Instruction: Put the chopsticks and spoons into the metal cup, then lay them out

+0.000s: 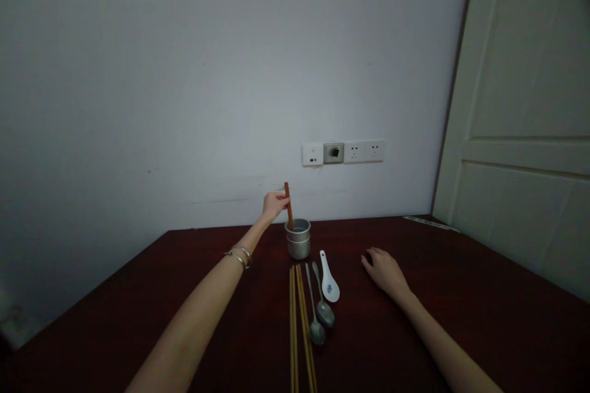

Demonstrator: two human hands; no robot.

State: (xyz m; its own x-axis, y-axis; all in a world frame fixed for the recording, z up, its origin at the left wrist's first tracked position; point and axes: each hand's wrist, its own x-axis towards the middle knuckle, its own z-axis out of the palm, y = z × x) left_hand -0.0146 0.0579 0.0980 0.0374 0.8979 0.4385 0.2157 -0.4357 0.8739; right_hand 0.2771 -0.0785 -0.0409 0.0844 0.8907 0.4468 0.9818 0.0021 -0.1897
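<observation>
One blue motif shows on the bowl of the white spoon [329,287], while the small markings on the wall panels [363,151] and the green-and-white strip [431,223] are too small for us to read. Our left hand [275,204] pinches a slim, straight, reddish-brown stick [288,204], perhaps more than one, tilted with its lower end inside the ribbed metal cup [299,244]. Our right hand [383,269] rests released on the dark red table [221,319], right of the white spoon, metal spoons [325,314] and pale wooden chopsticks [294,325].
</observation>
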